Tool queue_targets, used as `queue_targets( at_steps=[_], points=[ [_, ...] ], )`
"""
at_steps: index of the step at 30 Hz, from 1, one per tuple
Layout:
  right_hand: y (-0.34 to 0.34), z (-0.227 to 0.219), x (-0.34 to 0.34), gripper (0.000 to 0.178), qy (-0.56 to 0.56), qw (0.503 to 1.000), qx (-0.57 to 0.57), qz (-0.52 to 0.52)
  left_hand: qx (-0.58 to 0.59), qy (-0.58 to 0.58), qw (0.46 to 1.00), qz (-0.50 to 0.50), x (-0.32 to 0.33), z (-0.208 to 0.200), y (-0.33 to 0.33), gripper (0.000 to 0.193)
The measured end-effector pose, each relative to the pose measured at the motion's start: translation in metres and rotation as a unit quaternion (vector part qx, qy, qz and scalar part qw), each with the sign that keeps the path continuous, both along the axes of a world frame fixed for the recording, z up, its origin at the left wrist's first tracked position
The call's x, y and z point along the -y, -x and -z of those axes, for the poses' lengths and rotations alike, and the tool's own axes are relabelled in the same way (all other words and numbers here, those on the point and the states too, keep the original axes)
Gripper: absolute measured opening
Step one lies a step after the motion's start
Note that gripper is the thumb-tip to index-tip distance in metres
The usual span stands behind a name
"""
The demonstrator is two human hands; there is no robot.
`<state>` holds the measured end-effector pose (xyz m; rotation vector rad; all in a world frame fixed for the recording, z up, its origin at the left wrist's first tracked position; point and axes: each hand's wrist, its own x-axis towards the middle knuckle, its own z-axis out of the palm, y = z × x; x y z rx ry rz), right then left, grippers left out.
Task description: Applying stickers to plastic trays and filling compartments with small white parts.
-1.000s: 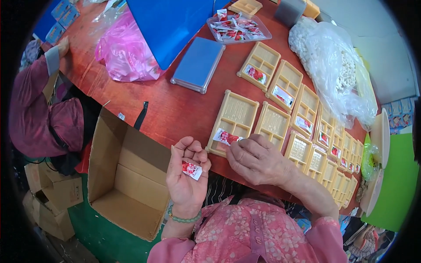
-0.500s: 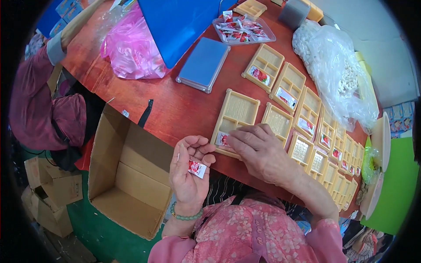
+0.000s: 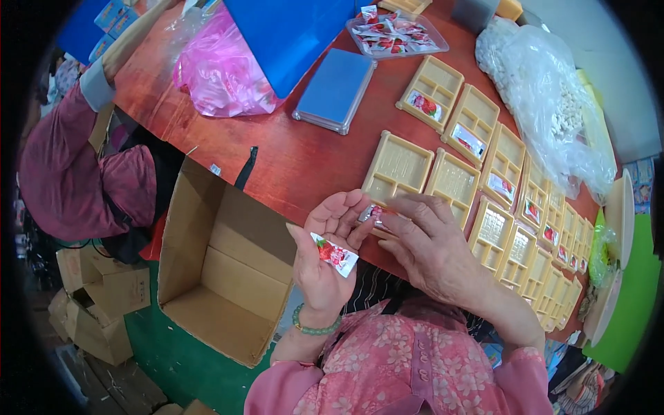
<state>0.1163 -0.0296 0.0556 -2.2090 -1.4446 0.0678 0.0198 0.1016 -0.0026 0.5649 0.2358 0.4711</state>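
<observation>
My left hand point(image 3: 325, 263) is palm up with its fingers curled, holding a small white and red sachet point(image 3: 335, 255) with a strawberry print. Its fingertips reach the near edge of a cream plastic tray point(image 3: 399, 163) divided into compartments. My right hand point(image 3: 436, 252) bends over the same tray, its fingers down on another sachet point(image 3: 371, 214) in the near left compartment. The right fingers partly cover that sachet, and its fingertips are hidden. Beside it stands a second cream tray point(image 3: 453, 178), partly behind my right hand.
Rows of cream trays point(image 3: 492, 232), several with sachets, run rightward. Behind are a clear tub of sachets point(image 3: 398, 45), a blue-topped box point(image 3: 335, 88) and a pink bag point(image 3: 221, 69). A clear bag of white pieces point(image 3: 539, 90) lies right. An open carton point(image 3: 228, 270) stands below; another person's arm point(image 3: 97, 83) rests left.
The view has shifted, moving the scene rightward. My left hand has come closer to the front tray, and its sachet shows more fully. My right fingers stay over the sachet in the tray.
</observation>
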Motion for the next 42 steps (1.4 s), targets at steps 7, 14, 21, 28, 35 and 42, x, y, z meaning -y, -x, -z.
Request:
queue_targets(
  at_steps=[7, 14, 21, 28, 35, 42],
  points=[
    [0.037, 0.001, 0.008, 0.024, -0.095, 0.834, -0.537, 0.078, 0.014, -0.154, 0.988, 0.026, 0.034, -0.008, 0.005, 0.075],
    [0.055, 0.011, 0.036, 0.022, -0.191, 0.753, -0.624, 0.092, -0.011, -0.123, 0.985, 0.117, 0.042, -0.017, 0.008, 0.072],
    [0.017, -0.002, 0.071, 0.012, -0.195, 0.857, -0.435, 0.196, 0.017, -0.214, 0.975, 0.056, 0.036, -0.011, -0.01, 0.058],
    [0.0, 0.017, 0.077, 0.011, -0.143, 0.937, -0.225, 0.227, -0.105, -0.638, 0.762, 0.049, 0.027, -0.021, -0.013, 0.035],
    [-0.001, 0.021, 0.076, 0.015, -0.08, 0.975, -0.066, 0.196, -0.049, -0.755, 0.654, 0.026, -0.006, -0.047, -0.047, 0.028],
    [0.003, 0.028, 0.08, 0.028, -0.06, 0.981, 0.005, 0.183, -0.042, -0.849, 0.522, -0.074, -0.059, -0.058, -0.167, 0.032]
  ],
)
